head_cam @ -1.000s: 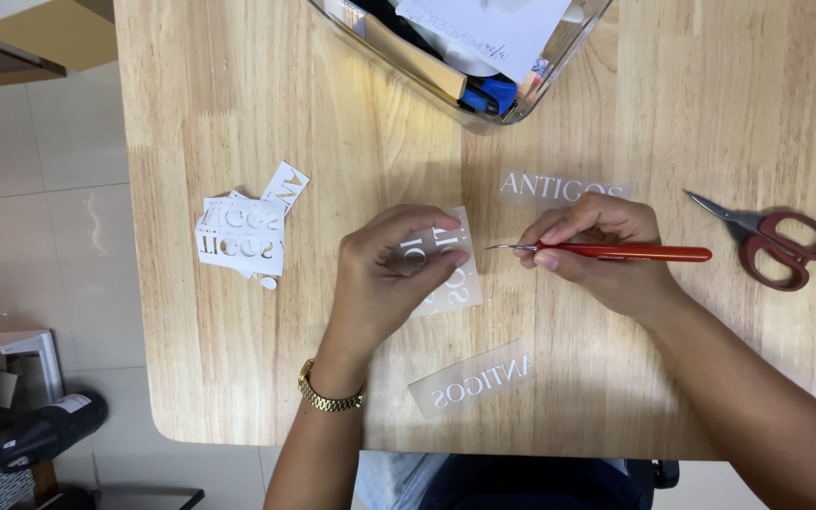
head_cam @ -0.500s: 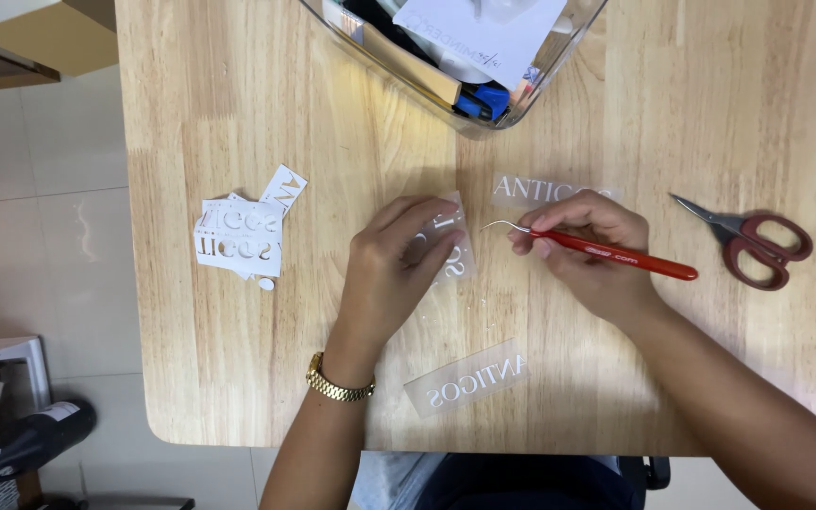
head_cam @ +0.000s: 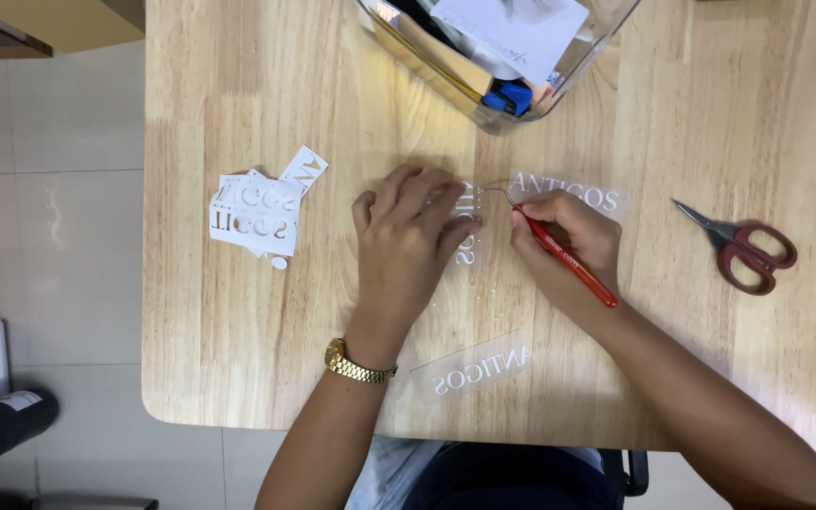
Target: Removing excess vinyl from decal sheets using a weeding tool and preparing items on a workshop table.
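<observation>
Your hands at work on a clear lettered film strip, mid-tabletop.

Your left hand [head_cam: 408,241] lies flat on the clear film strip with white letters [head_cam: 466,236], fingers spread and pressing it to the light wooden tabletop [head_cam: 238,349] — it grips nothing. Your right hand [head_cam: 569,246] has its fingers closed around a red-handled weeding hook [head_cam: 559,253], held like a pen, its bent metal tip just above the strip's upper end. A second clear lettered strip [head_cam: 569,195] lies just behind that hand, a third [head_cam: 474,370] nearer you by your left forearm. To the left sits a pile of white cut-out paper scraps [head_cam: 262,212]; red-handled scissors [head_cam: 743,247] lie well to the right — a clear plastic bin [head_cam: 493,57] stands at the far edge.
</observation>
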